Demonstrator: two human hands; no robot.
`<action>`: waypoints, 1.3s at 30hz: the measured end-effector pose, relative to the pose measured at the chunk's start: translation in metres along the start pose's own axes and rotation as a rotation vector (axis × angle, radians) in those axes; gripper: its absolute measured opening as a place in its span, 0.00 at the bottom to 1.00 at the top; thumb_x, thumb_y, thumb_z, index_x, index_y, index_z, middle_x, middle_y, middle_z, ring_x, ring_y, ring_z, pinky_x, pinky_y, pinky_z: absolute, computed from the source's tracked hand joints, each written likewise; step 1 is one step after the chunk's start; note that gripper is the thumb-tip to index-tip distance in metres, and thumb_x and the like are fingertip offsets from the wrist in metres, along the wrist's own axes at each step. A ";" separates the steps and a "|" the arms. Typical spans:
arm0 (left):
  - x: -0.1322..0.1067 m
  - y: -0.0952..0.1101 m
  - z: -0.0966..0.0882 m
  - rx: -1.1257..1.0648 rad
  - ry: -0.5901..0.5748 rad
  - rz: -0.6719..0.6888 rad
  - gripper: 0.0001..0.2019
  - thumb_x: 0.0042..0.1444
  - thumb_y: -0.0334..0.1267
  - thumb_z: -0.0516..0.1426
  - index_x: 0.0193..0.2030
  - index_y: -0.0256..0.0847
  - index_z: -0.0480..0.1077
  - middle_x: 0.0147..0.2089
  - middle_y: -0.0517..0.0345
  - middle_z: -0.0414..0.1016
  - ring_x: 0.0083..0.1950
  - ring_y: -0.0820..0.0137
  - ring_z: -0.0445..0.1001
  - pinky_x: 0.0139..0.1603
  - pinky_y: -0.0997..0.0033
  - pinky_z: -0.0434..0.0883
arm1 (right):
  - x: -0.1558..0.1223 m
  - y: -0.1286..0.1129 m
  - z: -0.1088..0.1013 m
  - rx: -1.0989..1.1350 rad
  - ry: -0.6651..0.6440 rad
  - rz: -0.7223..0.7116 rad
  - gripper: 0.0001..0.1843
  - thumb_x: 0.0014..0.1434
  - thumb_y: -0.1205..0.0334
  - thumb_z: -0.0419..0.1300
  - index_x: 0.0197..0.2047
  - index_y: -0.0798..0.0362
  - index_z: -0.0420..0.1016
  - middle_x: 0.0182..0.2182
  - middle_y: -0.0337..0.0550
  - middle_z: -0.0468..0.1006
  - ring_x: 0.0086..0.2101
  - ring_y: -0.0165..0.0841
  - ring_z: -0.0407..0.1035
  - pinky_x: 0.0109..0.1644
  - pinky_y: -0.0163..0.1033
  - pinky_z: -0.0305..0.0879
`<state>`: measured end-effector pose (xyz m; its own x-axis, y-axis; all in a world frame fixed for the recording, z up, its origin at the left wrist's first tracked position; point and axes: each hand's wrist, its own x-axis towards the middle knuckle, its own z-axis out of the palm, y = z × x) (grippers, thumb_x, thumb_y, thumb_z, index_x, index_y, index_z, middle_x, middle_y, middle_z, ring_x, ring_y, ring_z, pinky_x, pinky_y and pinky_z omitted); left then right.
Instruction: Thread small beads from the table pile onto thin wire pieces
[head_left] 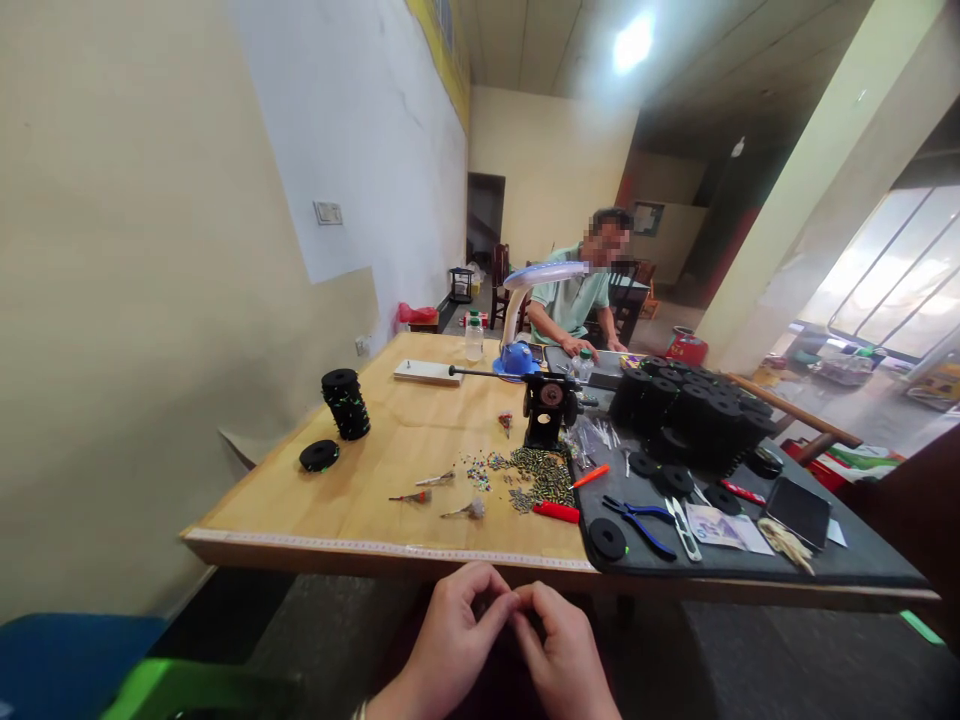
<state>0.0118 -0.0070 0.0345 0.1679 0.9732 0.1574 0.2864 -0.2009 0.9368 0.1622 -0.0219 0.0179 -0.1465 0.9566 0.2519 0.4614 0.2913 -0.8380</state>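
Note:
My left hand (459,632) and my right hand (556,640) meet in front of the table's near edge, thumbs and fingertips pinched together. Whatever they pinch, if anything, is too small to make out. Beyond them on the wooden tabletop (300,510) lies a heap of small dark-and-gold pieces (546,474), with scattered coloured beads (477,470) beside it. A red tool (556,512) rests at the heap's near side. Farther right, on a dark mat, are blue-handled pliers (646,524), white snips (684,530) and a black foam spool (607,538).
A black winding device (549,408) with a long rod stands mid-table, before a blue-based lamp (517,358). Black spools (346,404) are stacked at left; many more (675,405) crowd the right. Across the table sits another person (574,305). A measuring tape (390,549) lines the near edge.

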 end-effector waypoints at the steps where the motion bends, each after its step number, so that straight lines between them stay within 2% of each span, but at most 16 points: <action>1: 0.000 0.000 0.000 0.002 0.005 0.010 0.12 0.54 0.40 0.57 0.23 0.38 0.70 0.25 0.57 0.72 0.29 0.69 0.68 0.31 0.74 0.62 | 0.000 0.001 0.002 0.029 -0.018 0.025 0.09 0.59 0.61 0.55 0.27 0.53 0.70 0.24 0.41 0.75 0.27 0.33 0.69 0.31 0.33 0.62; 5: 0.000 -0.001 -0.003 0.010 0.004 0.009 0.10 0.54 0.38 0.57 0.23 0.38 0.69 0.25 0.57 0.73 0.29 0.69 0.69 0.30 0.74 0.63 | 0.000 0.006 0.009 0.329 -0.136 0.274 0.16 0.58 0.48 0.55 0.27 0.51 0.62 0.20 0.36 0.69 0.18 0.28 0.60 0.20 0.30 0.55; 7: 0.000 -0.002 -0.004 0.018 0.003 0.005 0.10 0.54 0.37 0.57 0.23 0.38 0.69 0.25 0.57 0.73 0.29 0.68 0.70 0.31 0.74 0.63 | 0.000 0.009 0.011 0.451 -0.176 0.344 0.19 0.57 0.44 0.55 0.28 0.51 0.60 0.19 0.34 0.67 0.16 0.26 0.56 0.17 0.29 0.50; 12: -0.003 0.000 -0.001 0.099 -0.033 0.009 0.08 0.53 0.35 0.58 0.24 0.38 0.71 0.26 0.57 0.74 0.29 0.69 0.70 0.30 0.74 0.63 | -0.002 0.012 0.011 0.412 -0.173 0.207 0.20 0.57 0.45 0.56 0.25 0.52 0.60 0.17 0.31 0.61 0.20 0.25 0.54 0.24 0.31 0.51; 15: 0.003 0.004 -0.011 0.169 -0.077 0.031 0.08 0.54 0.37 0.58 0.25 0.39 0.71 0.26 0.57 0.74 0.29 0.69 0.70 0.30 0.74 0.63 | -0.003 0.015 0.009 0.362 -0.169 0.183 0.20 0.57 0.45 0.56 0.26 0.53 0.61 0.19 0.32 0.60 0.21 0.26 0.52 0.24 0.32 0.50; 17: 0.016 0.007 -0.028 0.244 -0.057 0.086 0.09 0.56 0.39 0.56 0.27 0.40 0.72 0.28 0.56 0.74 0.31 0.68 0.70 0.33 0.72 0.64 | -0.005 0.019 0.008 0.376 -0.138 0.200 0.20 0.57 0.45 0.56 0.26 0.52 0.61 0.18 0.31 0.59 0.20 0.26 0.51 0.24 0.32 0.49; 19: 0.039 0.008 -0.051 0.380 0.058 0.148 0.08 0.57 0.40 0.55 0.34 0.40 0.72 0.34 0.54 0.75 0.38 0.65 0.71 0.40 0.69 0.66 | -0.006 0.020 0.008 0.421 -0.097 0.234 0.21 0.57 0.43 0.56 0.27 0.52 0.61 0.17 0.30 0.59 0.19 0.25 0.51 0.23 0.32 0.48; 21: 0.066 0.005 -0.073 0.612 0.176 0.146 0.09 0.56 0.39 0.55 0.41 0.38 0.71 0.42 0.49 0.75 0.45 0.61 0.70 0.48 0.64 0.64 | -0.006 0.020 0.009 0.470 -0.057 0.269 0.22 0.55 0.41 0.56 0.26 0.52 0.60 0.16 0.29 0.58 0.18 0.25 0.51 0.22 0.32 0.47; 23: 0.094 -0.002 -0.089 0.840 0.167 0.042 0.11 0.54 0.36 0.55 0.44 0.37 0.70 0.47 0.46 0.73 0.52 0.58 0.67 0.54 0.61 0.61 | -0.005 0.019 0.010 0.517 -0.032 0.304 0.23 0.52 0.39 0.58 0.26 0.51 0.60 0.15 0.28 0.57 0.18 0.24 0.50 0.22 0.31 0.46; 25: 0.116 -0.011 -0.099 0.881 0.135 -0.014 0.12 0.49 0.31 0.57 0.42 0.36 0.71 0.47 0.44 0.74 0.52 0.55 0.67 0.54 0.58 0.61 | -0.005 0.020 0.011 0.556 -0.024 0.333 0.25 0.50 0.37 0.59 0.25 0.51 0.60 0.15 0.28 0.56 0.17 0.24 0.49 0.21 0.31 0.45; 28: 0.133 -0.022 -0.112 0.874 0.092 -0.054 0.11 0.50 0.27 0.53 0.39 0.36 0.72 0.44 0.45 0.76 0.49 0.60 0.71 0.51 0.62 0.64 | -0.007 0.027 0.012 0.593 -0.016 0.363 0.26 0.48 0.35 0.59 0.25 0.51 0.61 0.14 0.27 0.55 0.16 0.23 0.48 0.20 0.30 0.43; 31: 0.130 -0.027 -0.126 0.855 0.094 -0.071 0.15 0.52 0.24 0.48 0.41 0.37 0.71 0.45 0.48 0.76 0.47 0.64 0.72 0.48 0.67 0.65 | -0.012 0.037 0.014 0.598 0.031 0.376 0.26 0.48 0.35 0.59 0.25 0.51 0.61 0.13 0.27 0.55 0.16 0.23 0.47 0.20 0.30 0.42; 34: 0.115 -0.033 -0.135 0.839 0.052 -0.074 0.13 0.50 0.24 0.50 0.37 0.40 0.71 0.41 0.52 0.76 0.44 0.65 0.73 0.44 0.70 0.66 | -0.017 0.040 0.016 0.584 0.063 0.365 0.26 0.50 0.36 0.58 0.26 0.51 0.61 0.14 0.27 0.54 0.16 0.23 0.47 0.20 0.30 0.43; 37: 0.099 -0.045 -0.132 0.830 0.008 -0.073 0.08 0.47 0.26 0.55 0.33 0.40 0.71 0.38 0.52 0.76 0.43 0.62 0.72 0.44 0.67 0.66 | -0.020 0.033 0.015 0.504 0.089 0.310 0.24 0.53 0.37 0.57 0.27 0.52 0.62 0.15 0.28 0.55 0.17 0.24 0.48 0.21 0.31 0.45; 39: 0.093 -0.055 -0.128 0.817 0.006 -0.073 0.08 0.48 0.26 0.55 0.34 0.39 0.71 0.38 0.50 0.75 0.43 0.61 0.72 0.45 0.65 0.65 | -0.021 0.025 0.011 0.414 0.099 0.258 0.23 0.54 0.38 0.55 0.26 0.52 0.63 0.16 0.30 0.56 0.18 0.25 0.49 0.21 0.32 0.46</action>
<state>-0.1087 0.1086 0.0378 0.1175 0.9871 0.1085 0.8935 -0.1528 0.4222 0.1676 -0.0343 -0.0136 0.0195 0.9990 0.0392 0.0830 0.0374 -0.9958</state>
